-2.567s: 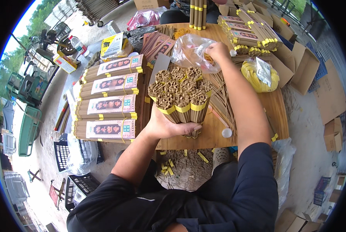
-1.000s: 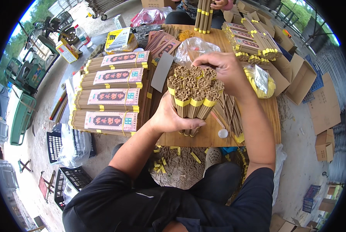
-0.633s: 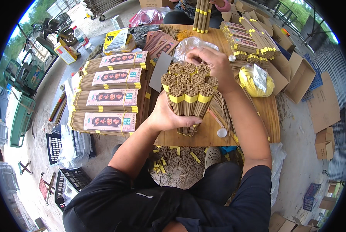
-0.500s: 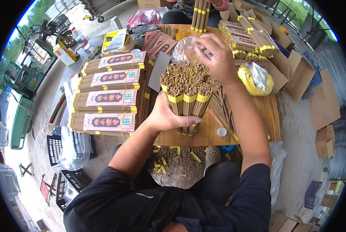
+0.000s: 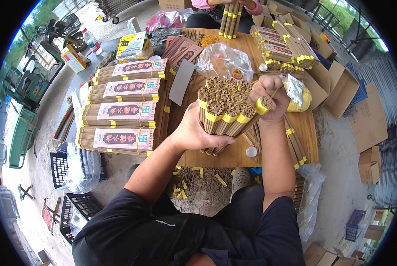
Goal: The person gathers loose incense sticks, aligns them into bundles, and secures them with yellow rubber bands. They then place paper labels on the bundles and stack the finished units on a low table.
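My left hand [image 5: 198,131] is wrapped round a thick cluster of incense stick bundles [image 5: 227,119], held upright above the table with the brown stick ends up. Yellow paper bands circle the bundles near their tops. At the cluster's right edge, my right hand [image 5: 269,94] has its fingers curled in beside the outermost bundle [image 5: 263,105], which leans outward a little. A thin strand, like a rubber band, shows at those fingers; its full course is hidden. Left of the cluster lie several labelled incense packs [image 5: 123,113], each tied with a thin band.
A clear plastic bag [image 5: 225,60] with rubber bands lies behind the cluster on the wooden table [image 5: 198,158]. Loose bundles [image 5: 294,144] lie right of my forearm. More packs [image 5: 285,44] are stacked far right beside cardboard boxes [image 5: 340,88]. Opposite, a co-worker's hands hold other bundles [image 5: 231,20].
My right hand has come down from above the cluster to its right edge. The cluster has shifted right and tilted slightly. The co-worker's hands have come further into view.
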Demonstrator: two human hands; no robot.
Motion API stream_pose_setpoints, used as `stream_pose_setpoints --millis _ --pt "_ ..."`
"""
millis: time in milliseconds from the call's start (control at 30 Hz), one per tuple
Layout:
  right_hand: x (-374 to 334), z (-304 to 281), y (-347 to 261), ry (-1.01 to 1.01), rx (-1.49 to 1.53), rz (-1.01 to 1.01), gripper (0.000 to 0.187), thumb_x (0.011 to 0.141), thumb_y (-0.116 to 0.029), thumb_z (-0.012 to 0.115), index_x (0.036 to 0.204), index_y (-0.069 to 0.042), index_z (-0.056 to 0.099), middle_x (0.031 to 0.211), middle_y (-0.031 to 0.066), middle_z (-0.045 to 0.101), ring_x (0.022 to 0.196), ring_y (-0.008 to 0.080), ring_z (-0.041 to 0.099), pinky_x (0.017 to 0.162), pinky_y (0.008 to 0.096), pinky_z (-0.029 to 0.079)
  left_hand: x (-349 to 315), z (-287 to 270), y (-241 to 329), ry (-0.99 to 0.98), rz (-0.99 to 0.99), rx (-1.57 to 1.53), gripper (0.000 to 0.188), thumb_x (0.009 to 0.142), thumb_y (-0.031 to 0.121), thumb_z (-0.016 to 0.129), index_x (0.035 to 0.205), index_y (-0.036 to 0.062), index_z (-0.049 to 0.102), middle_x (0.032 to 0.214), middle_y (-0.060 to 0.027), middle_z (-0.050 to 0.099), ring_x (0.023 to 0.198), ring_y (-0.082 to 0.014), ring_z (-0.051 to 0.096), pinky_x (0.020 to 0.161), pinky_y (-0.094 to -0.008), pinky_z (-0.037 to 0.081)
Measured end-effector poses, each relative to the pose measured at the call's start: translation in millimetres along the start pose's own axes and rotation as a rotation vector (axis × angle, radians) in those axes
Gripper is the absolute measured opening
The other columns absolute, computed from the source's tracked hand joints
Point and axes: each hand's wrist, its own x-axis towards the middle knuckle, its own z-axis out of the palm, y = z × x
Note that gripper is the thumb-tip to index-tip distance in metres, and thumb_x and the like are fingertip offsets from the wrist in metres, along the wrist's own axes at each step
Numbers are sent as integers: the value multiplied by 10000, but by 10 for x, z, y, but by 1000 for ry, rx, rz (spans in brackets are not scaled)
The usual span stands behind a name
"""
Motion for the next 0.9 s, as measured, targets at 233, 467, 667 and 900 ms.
stream_pose_setpoints --millis 233,467,667,900 --pt "215 590 541 791 -318 -375 408 1067 -362 540 1286 -28 622 1268 154 684 1125 264 687 942 366 578 -27 -50 -66 32 0 78 908 590 243 969 1339 -11 523 1271 -118 654 1164 -205 627 1056 -371 467" --pt "360 900 704 819 -888 -491 456 1092 -298 496 1389 43 542 1282 191 675 1145 267 689 937 347 570 16 -33 -70 34 -10 -31 914 587 207 963 1354 -6 512 1262 -109 656 1153 -205 629 1057 -373 469" --pt "156 649 725 355 -1046 -731 673 1049 -466 519 1496 29 430 1453 244 540 1319 381 565 1057 446 520 -15 -18 -44 56 -34 20 909 596 220 956 1356 -5 511 1275 -117 645 1176 -209 619 1064 -380 463" --pt "158 871 343 92 -1326 -307 985 830 -529 803 1516 48 395 1500 347 430 1422 456 426 1155 498 394 12 13 0 64 77 55 902 608 233 931 1367 -5 506 1240 -130 665 1136 -210 653 1026 -369 489"
